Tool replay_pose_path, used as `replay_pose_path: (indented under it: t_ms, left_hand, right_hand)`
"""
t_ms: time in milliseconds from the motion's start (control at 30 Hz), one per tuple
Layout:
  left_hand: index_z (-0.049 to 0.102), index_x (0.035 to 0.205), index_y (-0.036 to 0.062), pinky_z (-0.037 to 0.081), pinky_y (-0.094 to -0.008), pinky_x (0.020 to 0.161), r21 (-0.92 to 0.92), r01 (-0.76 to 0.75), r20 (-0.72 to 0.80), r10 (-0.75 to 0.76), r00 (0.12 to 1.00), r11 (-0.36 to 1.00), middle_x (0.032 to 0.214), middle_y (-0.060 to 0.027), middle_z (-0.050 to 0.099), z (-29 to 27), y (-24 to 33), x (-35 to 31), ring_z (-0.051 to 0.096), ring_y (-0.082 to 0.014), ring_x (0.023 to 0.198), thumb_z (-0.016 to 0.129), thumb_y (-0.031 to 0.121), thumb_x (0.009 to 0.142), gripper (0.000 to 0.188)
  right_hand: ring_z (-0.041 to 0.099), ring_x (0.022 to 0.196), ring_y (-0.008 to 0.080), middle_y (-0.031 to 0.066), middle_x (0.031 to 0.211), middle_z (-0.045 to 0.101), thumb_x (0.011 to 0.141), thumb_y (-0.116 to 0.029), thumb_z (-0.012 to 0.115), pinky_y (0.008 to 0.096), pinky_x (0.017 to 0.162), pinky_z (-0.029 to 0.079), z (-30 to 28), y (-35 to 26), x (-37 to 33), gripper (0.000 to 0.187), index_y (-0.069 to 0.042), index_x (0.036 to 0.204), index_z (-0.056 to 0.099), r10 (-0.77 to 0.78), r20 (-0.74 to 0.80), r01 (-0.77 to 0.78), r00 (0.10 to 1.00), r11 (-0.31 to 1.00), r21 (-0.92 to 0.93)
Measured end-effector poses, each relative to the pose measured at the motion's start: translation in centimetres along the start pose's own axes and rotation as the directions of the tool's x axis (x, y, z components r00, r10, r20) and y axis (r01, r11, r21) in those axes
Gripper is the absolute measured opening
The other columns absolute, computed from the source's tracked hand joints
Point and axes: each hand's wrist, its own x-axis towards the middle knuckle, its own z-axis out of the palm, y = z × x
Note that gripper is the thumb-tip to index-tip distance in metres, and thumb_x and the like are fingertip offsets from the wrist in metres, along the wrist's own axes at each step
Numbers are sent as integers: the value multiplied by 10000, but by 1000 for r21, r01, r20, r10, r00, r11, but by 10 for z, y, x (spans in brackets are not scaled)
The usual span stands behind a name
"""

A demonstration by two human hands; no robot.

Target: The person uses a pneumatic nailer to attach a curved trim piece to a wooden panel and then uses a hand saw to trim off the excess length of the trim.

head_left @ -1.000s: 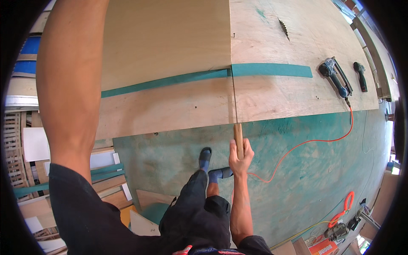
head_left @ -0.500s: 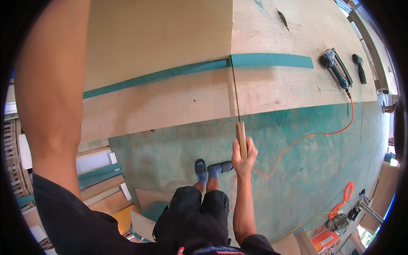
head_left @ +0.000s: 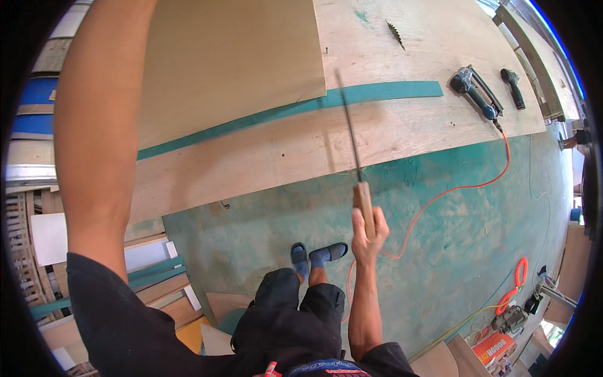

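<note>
My right hand is wrapped round the wooden handle of a handsaw. The thin blade, blurred by motion, points away from me across the bench's front edge and over a teal strip. This strip lies along the near edge of a large tan panel and sticks out past its right corner. The blade is to the right of that corner; whether it touches the strip I cannot tell. My left arm stretches forward over the panel's left side, with the hand beyond the upper rim.
On the wooden bench lie a nail gun with an orange hose, a small power tool and a dark serrated piece. Boards are stacked at the lower left. A machine stands on the green floor at the lower right.
The saw has moved right, away from the panel's corner, and its tip now reaches farther past the strip. The whole view has shifted slightly. My left arm remains stretched over the panel.
</note>
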Motion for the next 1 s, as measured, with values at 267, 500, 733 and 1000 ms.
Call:
replay_pose_path:
  t_ms: [267, 500, 733, 1000]
  left_hand:
    - [708, 1096, -96, 499, -451, 640, 103, 17, 410, -58, 910, 995, 732, -105, 610, -36, 27, -6, 590, -209, 595, 659, 812, 790, 960]
    - [673, 1212, -97, 472, -411, 976, 177, -204, 198, 168, 966, 963, 1184, -271, 680, -18, 19, -22, 641, -365, 1133, 746, 619, 752, 854]
    - [671, 1228, -97, 502, -430, 1020, 212, -245, 216, 199, 956, 946, 1231, -287, 681, -41, 10, -29, 652, -391, 1167, 705, 747, 726, 983]
    - [678, 1170, -45, 541, -483, 942, 294, -232, -39, 254, 966, 927, 1117, -271, 720, -43, 9, -58, 702, -394, 1065, 723, 708, 758, 859]
  right_hand:
    - [444, 549, 40, -25, 668, 519, 964, -144, 693, 221, 487, 342, -56, -11, -41, 226, -71, 840, 519, 62, -147, -41, 987, 989, 144]
    - [422, 531, 38, -32, 644, 505, 953, -141, 696, 225, 474, 324, -43, -17, -95, 222, -72, 839, 519, 194, -255, -138, 947, 965, 222]
    - [451, 540, 35, -37, 653, 516, 938, -161, 735, 219, 482, 338, -40, -57, -152, 252, -59, 813, 541, 233, -341, -141, 911, 951, 274]
    - [461, 564, 29, -39, 657, 522, 943, -168, 727, 221, 493, 345, -38, -83, -186, 251, -58, 810, 545, 182, -381, -134, 907, 980, 150]
